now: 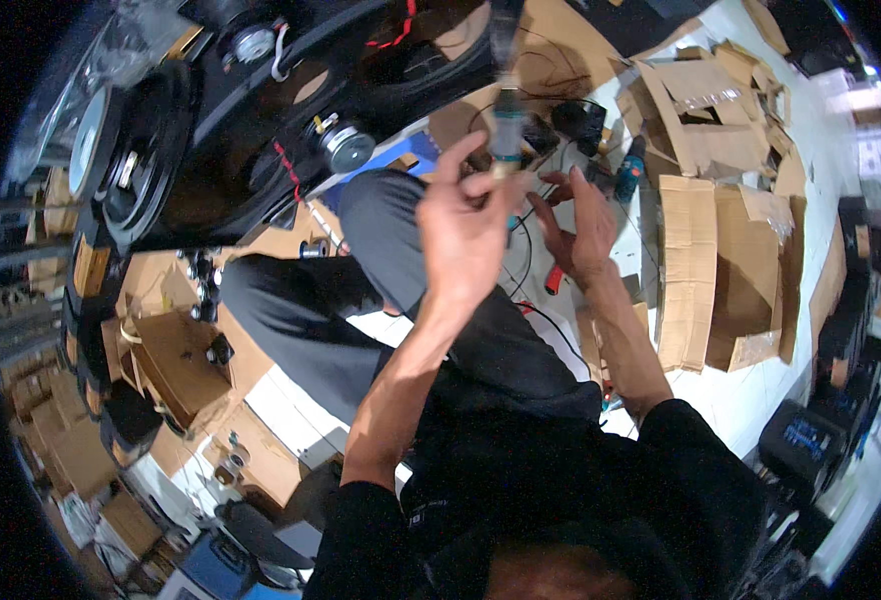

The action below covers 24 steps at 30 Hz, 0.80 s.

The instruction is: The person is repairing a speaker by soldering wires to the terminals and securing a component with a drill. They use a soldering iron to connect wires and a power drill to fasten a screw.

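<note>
My left hand (461, 240) is raised in front of my knees, its fingers closed at the near end of a slim upright tool (507, 130) with a translucent body and teal bands. Motion blur hides the tool's exact kind. To its right, my right hand (583, 225) has bent fingers held apart, close to the left fingertips; I see nothing in it. Beyond my hands lies a long black speaker cabinet (231, 140) with round openings. A small silver-faced speaker driver (346, 147) and red twisted wires (288, 170) are on it.
A large speaker cone (131, 165) stands at the cabinet's left end. Opened cardboard boxes (731, 270) cover the right side. A teal-and-black tool (631, 170), a red-handled tool (554, 280) and black cables lie on the floor. A cardboard box (176, 365) sits at left.
</note>
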Each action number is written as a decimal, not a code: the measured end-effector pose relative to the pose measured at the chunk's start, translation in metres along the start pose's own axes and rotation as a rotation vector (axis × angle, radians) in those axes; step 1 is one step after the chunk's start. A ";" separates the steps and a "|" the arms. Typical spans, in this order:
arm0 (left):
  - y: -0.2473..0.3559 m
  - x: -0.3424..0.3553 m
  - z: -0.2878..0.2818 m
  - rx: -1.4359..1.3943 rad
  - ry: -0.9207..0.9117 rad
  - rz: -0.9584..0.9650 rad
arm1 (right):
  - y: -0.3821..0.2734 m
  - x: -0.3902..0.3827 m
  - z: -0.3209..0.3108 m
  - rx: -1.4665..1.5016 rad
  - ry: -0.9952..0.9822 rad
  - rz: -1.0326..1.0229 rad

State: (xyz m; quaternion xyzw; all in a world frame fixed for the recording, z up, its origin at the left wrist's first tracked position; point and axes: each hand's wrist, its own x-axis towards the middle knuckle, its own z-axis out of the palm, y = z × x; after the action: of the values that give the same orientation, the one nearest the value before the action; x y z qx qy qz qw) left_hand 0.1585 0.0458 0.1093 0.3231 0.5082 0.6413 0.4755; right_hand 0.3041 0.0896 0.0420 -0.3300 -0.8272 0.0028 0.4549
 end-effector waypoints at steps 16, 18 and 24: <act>0.001 -0.059 0.015 0.622 -0.371 0.200 | 0.088 -0.039 -0.020 -0.013 0.040 0.050; 0.013 -0.069 -0.025 0.506 -0.296 0.314 | 0.109 -0.046 -0.025 -0.069 0.184 0.230; 0.034 -0.103 -0.206 0.283 0.759 0.134 | 0.183 -0.080 -0.078 -0.288 0.575 0.206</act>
State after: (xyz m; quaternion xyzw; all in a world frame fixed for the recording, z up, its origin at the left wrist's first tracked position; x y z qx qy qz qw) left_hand -0.0011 -0.1224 0.0927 0.1583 0.7085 0.6683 0.1624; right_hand 0.4914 0.1656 -0.0281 -0.4598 -0.6194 -0.1611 0.6156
